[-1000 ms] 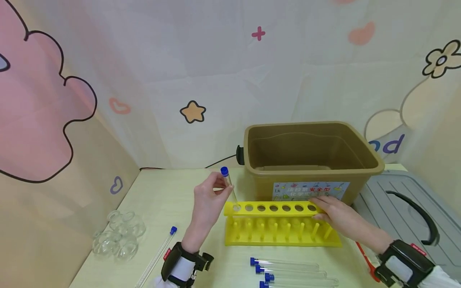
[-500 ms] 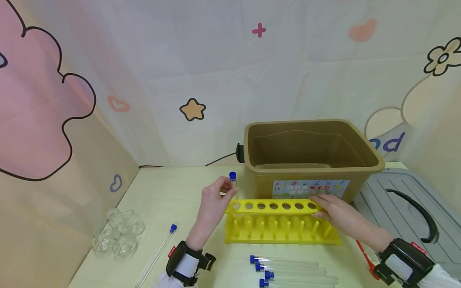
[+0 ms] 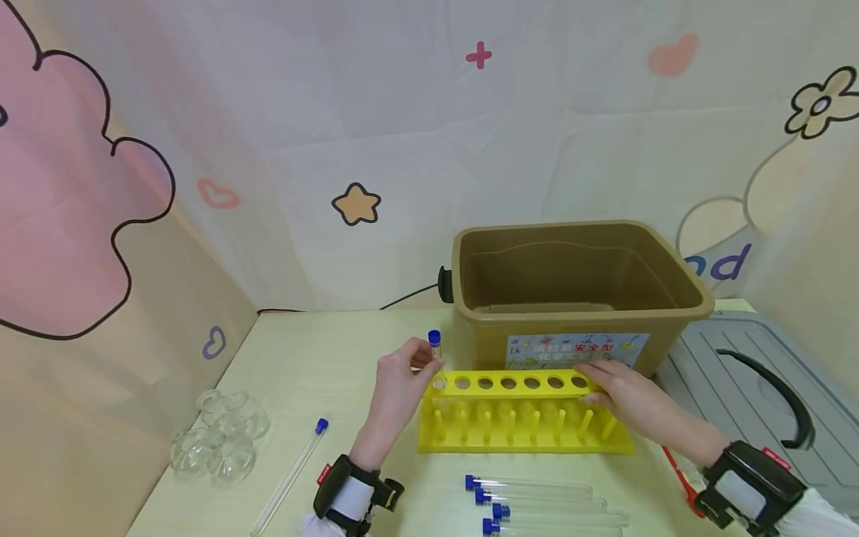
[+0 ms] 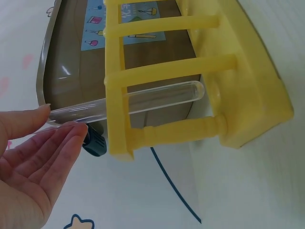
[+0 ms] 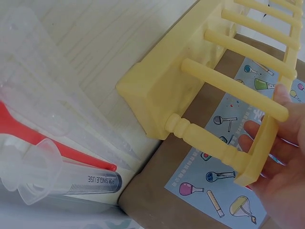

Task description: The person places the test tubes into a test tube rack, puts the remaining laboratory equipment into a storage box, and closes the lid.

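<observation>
My left hand (image 3: 401,391) pinches a clear test tube with a blue cap (image 3: 435,338) between thumb and fingers. It stands nearly upright in the leftmost hole of a yellow test tube rack (image 3: 523,446). In the left wrist view, the test tube (image 4: 162,98) passes through the top bar, its rounded end close to the base; whether it touches is unclear. My right hand (image 3: 627,397) holds the right end of the rack's top bar. In the right wrist view, the right hand (image 5: 281,157) has its thumb and fingers on opposite sides of that bar.
A brown bin (image 3: 584,324) stands right behind the rack, its grey lid (image 3: 738,395) to the right. Several capped tubes (image 3: 537,492) lie in front; another tube (image 3: 288,477) lies left, near round glass flasks (image 3: 221,444). A syringe (image 5: 90,183) and red tool (image 5: 57,150) lie right.
The left hand has moved slightly right and brought the tilted test tube nearly upright, with its cap now lower, nearer the rack. The right hand has stayed on the rack.
</observation>
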A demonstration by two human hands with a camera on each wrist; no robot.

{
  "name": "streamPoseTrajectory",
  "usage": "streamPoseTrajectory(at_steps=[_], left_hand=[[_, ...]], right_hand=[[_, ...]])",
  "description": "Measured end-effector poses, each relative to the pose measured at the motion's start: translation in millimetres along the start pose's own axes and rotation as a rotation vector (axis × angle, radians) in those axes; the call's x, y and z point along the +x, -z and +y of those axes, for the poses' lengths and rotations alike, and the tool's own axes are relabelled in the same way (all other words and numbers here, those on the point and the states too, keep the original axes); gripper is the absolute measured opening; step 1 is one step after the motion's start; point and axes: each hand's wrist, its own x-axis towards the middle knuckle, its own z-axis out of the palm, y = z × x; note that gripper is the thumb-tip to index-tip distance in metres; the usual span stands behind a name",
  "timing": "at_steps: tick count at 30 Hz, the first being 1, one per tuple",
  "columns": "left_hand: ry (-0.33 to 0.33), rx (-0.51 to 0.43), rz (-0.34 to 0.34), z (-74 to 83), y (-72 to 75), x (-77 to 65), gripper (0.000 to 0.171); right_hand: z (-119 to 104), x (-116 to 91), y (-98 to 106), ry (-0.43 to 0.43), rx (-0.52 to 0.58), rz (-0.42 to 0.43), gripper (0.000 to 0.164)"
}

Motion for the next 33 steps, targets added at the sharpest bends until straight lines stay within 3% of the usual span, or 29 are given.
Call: streamPoseTrajectory(at_steps=[2,3,8,11,19,28,33], left_hand=[[-0.019,0.001,0.004,2.8,2.8,-1.8,0.019],[-0.021,-0.012,-0.019,14.8,12.4,-1.5,0.018],[-0.019,-0.012,-0.011,16.7,13.4,-4.8,0.018],[0.008,0.017,0.012,5.9,3.3,-8.0,0.02],[0.022,0.02,-0.001,10.3,5.5,-10.6,0.021],[0.034,0.028,-0.021,0.7,1.0,-10.2,0.027],[0.038,0.069,-0.013,-2.4,10.0,-13.8,0.036]], right_hand=[[0,0,0,-0.004,0.002,-0.002,0.044],[0,0,0,-0.005,0.002,-0.003,0.044],[1,0,-2,-0.007,0.005,-0.001,0.043],[1,0,-2,-0.011,0.006,-0.002,0.043],[1,0,-2,-0.01,0.01,0.004,0.044],[1,-1,-1,-0.016,0.011,0.008,0.043],[0,-1,-1,-0.014,0.023,0.002,0.044]])
